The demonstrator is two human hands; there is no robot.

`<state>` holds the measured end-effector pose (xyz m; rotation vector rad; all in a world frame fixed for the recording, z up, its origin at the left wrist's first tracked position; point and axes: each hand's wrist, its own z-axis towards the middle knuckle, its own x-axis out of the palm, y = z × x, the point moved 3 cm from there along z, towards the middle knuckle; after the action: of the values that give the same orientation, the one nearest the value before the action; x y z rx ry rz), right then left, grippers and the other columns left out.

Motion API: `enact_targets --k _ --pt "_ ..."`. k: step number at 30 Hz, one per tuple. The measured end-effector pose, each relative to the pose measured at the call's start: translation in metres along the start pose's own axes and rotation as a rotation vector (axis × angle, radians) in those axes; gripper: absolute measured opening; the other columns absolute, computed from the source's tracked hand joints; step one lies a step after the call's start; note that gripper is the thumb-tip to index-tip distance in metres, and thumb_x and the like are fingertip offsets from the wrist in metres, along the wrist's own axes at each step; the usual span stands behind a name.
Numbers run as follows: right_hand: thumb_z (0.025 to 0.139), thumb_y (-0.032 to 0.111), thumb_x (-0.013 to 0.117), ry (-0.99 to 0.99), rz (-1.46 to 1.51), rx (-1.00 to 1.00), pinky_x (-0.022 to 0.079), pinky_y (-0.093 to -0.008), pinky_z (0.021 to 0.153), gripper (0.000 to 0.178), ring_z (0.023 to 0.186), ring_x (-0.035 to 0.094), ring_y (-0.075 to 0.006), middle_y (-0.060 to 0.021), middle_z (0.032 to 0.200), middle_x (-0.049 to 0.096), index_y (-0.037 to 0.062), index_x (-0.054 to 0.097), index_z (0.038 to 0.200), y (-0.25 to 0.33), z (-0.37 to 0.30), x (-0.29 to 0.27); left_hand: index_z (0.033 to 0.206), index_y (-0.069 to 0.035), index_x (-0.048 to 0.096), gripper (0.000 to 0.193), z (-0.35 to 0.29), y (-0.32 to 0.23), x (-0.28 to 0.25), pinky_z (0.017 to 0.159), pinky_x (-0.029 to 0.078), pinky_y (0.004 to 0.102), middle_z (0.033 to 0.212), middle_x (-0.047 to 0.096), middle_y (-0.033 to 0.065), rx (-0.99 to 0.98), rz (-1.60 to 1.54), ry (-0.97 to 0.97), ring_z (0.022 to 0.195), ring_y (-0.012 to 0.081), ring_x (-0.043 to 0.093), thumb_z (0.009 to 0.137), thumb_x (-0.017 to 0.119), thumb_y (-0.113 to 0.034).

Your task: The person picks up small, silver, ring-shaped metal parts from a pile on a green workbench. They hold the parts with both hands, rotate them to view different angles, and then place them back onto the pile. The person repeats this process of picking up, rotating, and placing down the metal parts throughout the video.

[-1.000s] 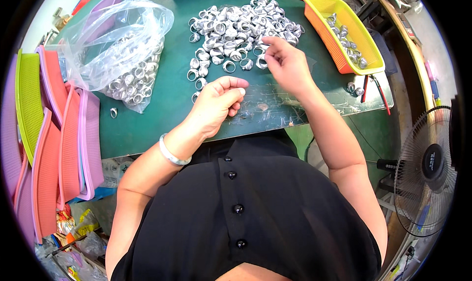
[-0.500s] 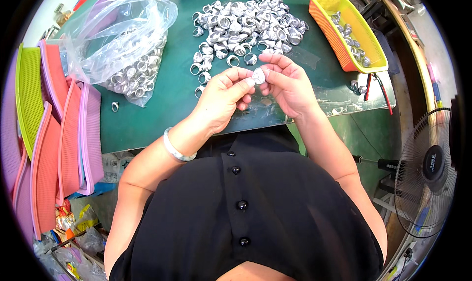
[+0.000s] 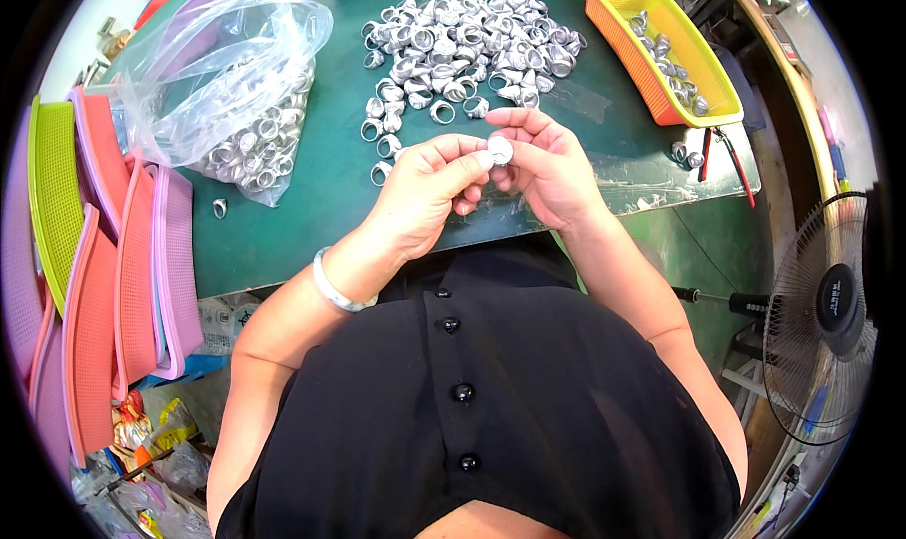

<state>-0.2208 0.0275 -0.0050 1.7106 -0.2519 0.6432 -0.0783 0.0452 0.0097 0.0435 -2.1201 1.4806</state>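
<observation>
Between both hands, over the near edge of the green table, is a silver ring [image 3: 500,150] with its round flat face turned up. My left hand [image 3: 429,185] pinches it from the left with thumb and forefinger. From the right, my right hand [image 3: 547,166] grips it between thumb and fingers; the band is hidden by the fingers. Just beyond the hands lies a large heap of silver rings [image 3: 462,43], with several strays trailing toward my left hand. One lone ring [image 3: 220,208] lies farther left on the table.
A clear plastic bag of rings [image 3: 255,152] stands at left on the green table [image 3: 330,227]. Stacked plastic baskets [image 3: 90,322] lean beside it. A yellow and orange basket [image 3: 618,43] with some rings sits far right, near red-handled tools [image 3: 731,161]. A fan [image 3: 835,298] stands at right.
The ring has tilted slightly, showing its flat face more fully. Both hands keep nearly the same place and hold; the whole view has shifted a little.
</observation>
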Motion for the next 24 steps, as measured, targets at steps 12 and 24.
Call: enact_targets --k 12,24 --pt "0.081 -0.004 0.053 0.112 -0.077 -0.07 0.047 -0.0234 0.065 0.034 0.076 0.057 -0.0114 -0.0089 0.097 0.056 -0.0018 0.048 0.115 -0.004 -0.006 0.003 0.092 -0.002 0.054 0.015 0.006 0.006 -0.009 0.046 0.033 0.0167 0.073 0.051 0.0007 -0.195 -0.403 -0.008 0.059 0.0053 0.043 0.089 0.051 -0.016" --pt "0.081 -0.005 0.057 0.192 -0.284 -0.279 0.045 -0.0284 0.085 0.047 0.099 0.055 -0.0158 -0.0114 0.11 0.053 -0.0012 0.039 0.124 -0.005 -0.011 0.007 0.088 -0.004 0.057 0.014 0.002 0.004 -0.007 0.045 0.031 0.0166 0.069 0.051 -0.0016 -0.123 -0.27 0.001 0.056 0.0047 0.042 0.088 0.054 -0.018"
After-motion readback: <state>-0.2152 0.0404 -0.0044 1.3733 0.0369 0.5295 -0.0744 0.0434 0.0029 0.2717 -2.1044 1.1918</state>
